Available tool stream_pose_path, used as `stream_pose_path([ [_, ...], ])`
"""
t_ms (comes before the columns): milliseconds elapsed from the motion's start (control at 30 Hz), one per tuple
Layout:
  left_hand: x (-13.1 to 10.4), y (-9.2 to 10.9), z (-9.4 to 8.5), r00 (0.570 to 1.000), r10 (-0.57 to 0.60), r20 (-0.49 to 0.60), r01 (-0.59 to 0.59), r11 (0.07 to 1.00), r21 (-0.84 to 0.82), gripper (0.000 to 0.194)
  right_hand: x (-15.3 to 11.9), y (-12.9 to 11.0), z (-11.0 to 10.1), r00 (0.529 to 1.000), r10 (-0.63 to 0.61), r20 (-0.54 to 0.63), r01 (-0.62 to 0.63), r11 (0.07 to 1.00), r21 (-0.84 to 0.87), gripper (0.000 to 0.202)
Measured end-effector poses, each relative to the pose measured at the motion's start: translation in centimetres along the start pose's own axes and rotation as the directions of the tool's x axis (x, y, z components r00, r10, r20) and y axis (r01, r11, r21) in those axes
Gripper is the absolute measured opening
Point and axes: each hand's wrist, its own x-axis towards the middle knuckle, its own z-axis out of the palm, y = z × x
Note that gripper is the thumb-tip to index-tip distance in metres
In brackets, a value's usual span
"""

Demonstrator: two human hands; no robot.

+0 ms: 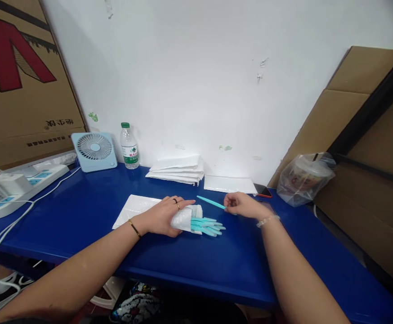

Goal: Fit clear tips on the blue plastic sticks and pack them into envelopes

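Note:
My left hand is wrapped around a white bubble mailer, which lies flat on the blue table and bulges at its mouth. From that mouth, facing right, several slim turquoise plastic sticks poke out in a bunch. Just beyond the mouth, my right hand pinches the right end of a single turquoise plastic stick. Its tapered tip points left, over the mailer's opening. Part of the mailer is hidden under my left hand.
Behind my hands are a stack of white mailers and another mailer beside a phone. A water bottle and fan stand left, near a power strip. A bagged drink cup is at right.

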Motion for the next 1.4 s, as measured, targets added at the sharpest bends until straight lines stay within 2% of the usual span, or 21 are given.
stream_pose_path([
  [100, 0.0, -0.2, 0.2, 1.0, -0.006, -0.003, 0.006, 1.0, -0.028, 0.095, -1.0, -0.2, -1.2, 0.993, -0.074, 0.091, 0.064, 0.992, 0.112, 0.015],
  [200, 0.0, -0.2, 0.3, 1.0, -0.009, -0.004, 0.009, 0.999, -0.039, 0.097, -0.9, -1.1, -0.4, 0.983, -0.075, 0.166, 0.069, 0.997, 0.043, 0.014],
  [300, 0.1, -0.3, 0.4, 1.0, -0.015, -0.007, 0.015, 0.999, -0.04, 0.099, 0.1, -2.8, 1.7, 0.987, -0.13, 0.098, 0.13, 0.991, 0.012, 0.018],
  [400, 0.1, -0.3, 0.5, 1.0, -0.015, -0.006, 0.014, 0.999, -0.042, 0.098, 0.5, -4.1, 3.1, 0.978, -0.199, 0.056, 0.2, 0.98, -0.014, 0.032],
  [467, 0.1, -0.3, 0.5, 1.0, -0.019, -0.007, 0.018, 0.999, -0.04, 0.097, 0.2, -4.3, 3.0, 0.98, -0.18, 0.089, 0.188, 0.977, -0.096, 0.05],
  [533, 0.1, -0.2, 0.4, 1.0, -0.03, -0.009, 0.03, 0.999, -0.037, 0.097, -0.3, -3.8, 2.6, 0.987, -0.093, 0.129, 0.12, 0.969, -0.216, 0.068],
  [567, 0.1, -0.1, 0.4, 0.999, -0.036, -0.01, 0.035, 0.999, -0.037, 0.097, -0.5, -3.5, 2.4, 0.987, -0.038, 0.153, 0.077, 0.963, -0.257, 0.071],
  [667, 0.1, -0.1, 0.5, 0.999, -0.035, -0.01, 0.035, 0.998, -0.045, 0.096, -0.5, -3.0, 3.0, 0.964, 0.084, 0.251, -0.032, 0.978, -0.205, 0.051],
  [733, 0.1, -0.3, 0.6, 1.0, -0.026, -0.017, 0.025, 0.998, -0.054, 0.095, 0.0, -3.4, 4.1, 0.957, 0.063, 0.284, -0.039, 0.995, -0.09, 0.035],
  [833, 0.2, -0.4, 0.8, 1.0, -0.015, -0.012, 0.015, 0.998, -0.068, 0.095, 0.8, -4.7, 5.8, 0.987, -0.106, 0.119, 0.105, 0.994, 0.014, 0.03],
  [900, 0.2, -0.5, 0.8, 1.0, -0.019, 0.007, 0.019, 0.996, -0.084, 0.097, 1.1, -5.3, 6.3, 0.979, -0.202, 0.018, 0.201, 0.979, 0.039, 0.034],
  [1000, 0.3, -0.7, 0.8, 0.998, -0.059, 0.028, 0.063, 0.988, -0.138, 0.104, 1.1, -5.2, 5.8, 0.974, -0.222, -0.05, 0.226, 0.968, 0.109, 0.037],
  [1067, 0.9, -0.9, 0.7, 0.994, -0.103, 0.021, 0.106, 0.972, -0.21, 0.09, 1.0, -4.4, 4.8, 0.981, -0.179, -0.079, 0.19, 0.965, 0.182, 0.033],
  [1167, 2.6, -1.3, 0.8, 0.987, -0.157, 0.025, 0.157, 0.939, -0.306, 0.056, 0.9, -3.3, 3.8, 0.994, -0.109, 0.008, 0.104, 0.967, 0.232, 0.023],
  [1233, 4.2, -1.4, 1.0, 0.98, -0.186, 0.067, 0.198, 0.931, -0.306, 0.047, 1.0, -2.9, 3.8, 0.995, -0.071, 0.071, 0.054, 0.973, 0.225, 0.021],
  [1300, 5.7, -1.5, 1.1, 0.975, -0.199, 0.1, 0.22, 0.925, -0.309, 0.037, 1.1, -2.9, 4.0, 0.996, -0.039, 0.083, 0.017, 0.97, 0.244, 0.026],
  [1367, 6.8, -1.2, 0.8, 0.978, -0.202, 0.047, 0.205, 0.903, -0.377, 0.029, 1.0, -3.1, 4.2, 0.998, -0.02, 0.063, -0.001, 0.953, 0.304, 0.035],
  [1400, 7.2, -1.0, 0.3, 0.977, -0.21, -0.017, 0.184, 0.888, -0.422, 0.028, 0.9, -3.3, 4.1, 0.999, -0.022, 0.045, 0.006, 0.94, 0.341, 0.04],
])
